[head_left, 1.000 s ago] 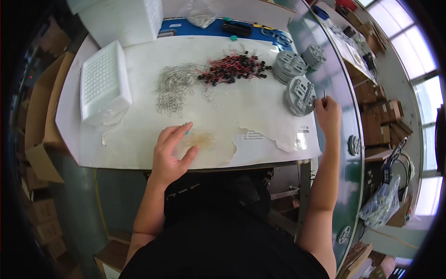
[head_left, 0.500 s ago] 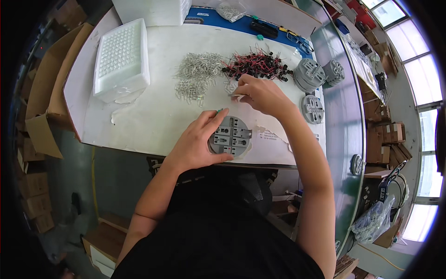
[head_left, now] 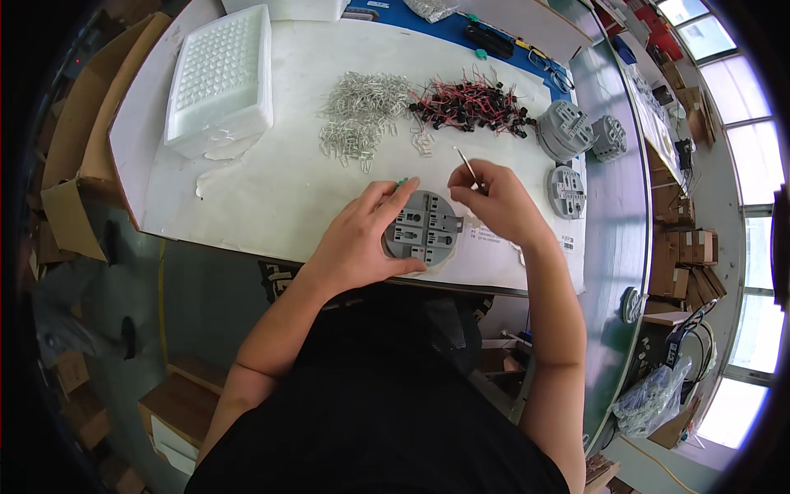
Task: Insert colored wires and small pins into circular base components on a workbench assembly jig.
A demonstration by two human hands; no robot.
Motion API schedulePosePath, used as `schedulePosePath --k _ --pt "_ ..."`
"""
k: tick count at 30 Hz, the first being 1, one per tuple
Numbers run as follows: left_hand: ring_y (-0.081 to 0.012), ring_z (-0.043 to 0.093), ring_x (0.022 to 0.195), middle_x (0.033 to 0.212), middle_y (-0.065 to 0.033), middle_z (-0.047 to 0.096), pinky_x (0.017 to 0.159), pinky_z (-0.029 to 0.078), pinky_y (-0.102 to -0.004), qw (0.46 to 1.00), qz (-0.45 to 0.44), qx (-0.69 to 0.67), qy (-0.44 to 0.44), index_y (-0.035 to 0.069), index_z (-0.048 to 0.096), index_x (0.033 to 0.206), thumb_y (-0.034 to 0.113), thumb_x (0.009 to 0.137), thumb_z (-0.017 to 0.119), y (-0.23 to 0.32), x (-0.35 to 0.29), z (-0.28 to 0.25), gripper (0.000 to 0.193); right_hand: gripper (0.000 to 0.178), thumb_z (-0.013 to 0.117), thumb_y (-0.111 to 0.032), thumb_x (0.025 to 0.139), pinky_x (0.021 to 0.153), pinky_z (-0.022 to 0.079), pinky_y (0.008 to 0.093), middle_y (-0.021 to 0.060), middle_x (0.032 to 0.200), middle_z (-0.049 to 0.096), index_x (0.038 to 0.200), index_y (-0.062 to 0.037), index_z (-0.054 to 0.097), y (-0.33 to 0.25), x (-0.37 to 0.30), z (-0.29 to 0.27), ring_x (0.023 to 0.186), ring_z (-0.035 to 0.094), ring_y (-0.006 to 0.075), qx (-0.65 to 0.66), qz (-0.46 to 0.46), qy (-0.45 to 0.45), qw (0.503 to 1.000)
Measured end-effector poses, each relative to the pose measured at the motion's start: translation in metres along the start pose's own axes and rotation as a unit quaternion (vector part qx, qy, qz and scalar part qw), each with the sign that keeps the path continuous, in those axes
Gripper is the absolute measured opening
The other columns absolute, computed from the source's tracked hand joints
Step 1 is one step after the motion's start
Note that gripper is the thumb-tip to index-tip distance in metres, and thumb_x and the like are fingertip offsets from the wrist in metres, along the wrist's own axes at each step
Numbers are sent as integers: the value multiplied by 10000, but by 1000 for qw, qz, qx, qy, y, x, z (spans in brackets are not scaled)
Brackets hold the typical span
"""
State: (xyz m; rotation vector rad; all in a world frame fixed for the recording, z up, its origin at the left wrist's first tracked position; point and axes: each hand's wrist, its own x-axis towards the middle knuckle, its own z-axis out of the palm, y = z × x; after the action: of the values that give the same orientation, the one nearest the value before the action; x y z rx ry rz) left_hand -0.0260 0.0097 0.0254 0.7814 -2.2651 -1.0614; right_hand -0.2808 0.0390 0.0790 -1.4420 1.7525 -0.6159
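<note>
Left hand (head_left: 362, 239) laid flat over the round grey plastic fixture disc (head_left: 425, 230) with rectangular slots, fingers spread on its left rim, near the front edge of the white tabletop (head_left: 271, 189). Right hand (head_left: 494, 202) pinched shut on a thin metal pin (head_left: 466, 165), just right of the disc. Three more grey ribbed discs (head_left: 564, 132) at the right edge. One heap of clear wire clips (head_left: 362, 115), one tangle of red-and-black wired parts (head_left: 473, 107) toward the back. One white dimpled foam tray (head_left: 220, 78) at the back left corner.
</note>
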Motion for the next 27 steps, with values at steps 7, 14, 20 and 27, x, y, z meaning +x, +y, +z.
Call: schedulePosePath --k 7,14,20,27 --pt "-352 625 1222 1405 -129 544 1040 526 -452 1000 -5 5 -7 139 471 1602 361 661 980 -1 3 -1 1092 150 740 -90 947 676 516 272 35 830 693 982 33 663 0 -6 26 736 626 89 13 24 75 997" --pt "-361 622 1221 1399 -137 549 1044 522 -453 1000 6 11 -12 137 479 1596 361 668 977 -3 3 -1 1076 271 781 -194 908 682 555 331 149 823 748 930 63 697 -6 6 21 731 692 167 27 82 50 995" --pt "-343 649 1156 1281 -135 623 990 536 -430 997 30 -65 25 106 589 1503 292 769 929 -5 6 -4 830 228 776 -199 936 627 491 275 40 782 712 971 21 728 -3 -9 9 683 590 85 29 83 37 995" --pt "-276 692 945 1107 -114 692 810 568 -378 997 23 -50 56 54 708 1299 132 898 815 -7 18 4 422 204 788 -197 925 618 471 271 17 786 708 951 2 750 8 -13 28 676 563 68 -2 22 42 999"
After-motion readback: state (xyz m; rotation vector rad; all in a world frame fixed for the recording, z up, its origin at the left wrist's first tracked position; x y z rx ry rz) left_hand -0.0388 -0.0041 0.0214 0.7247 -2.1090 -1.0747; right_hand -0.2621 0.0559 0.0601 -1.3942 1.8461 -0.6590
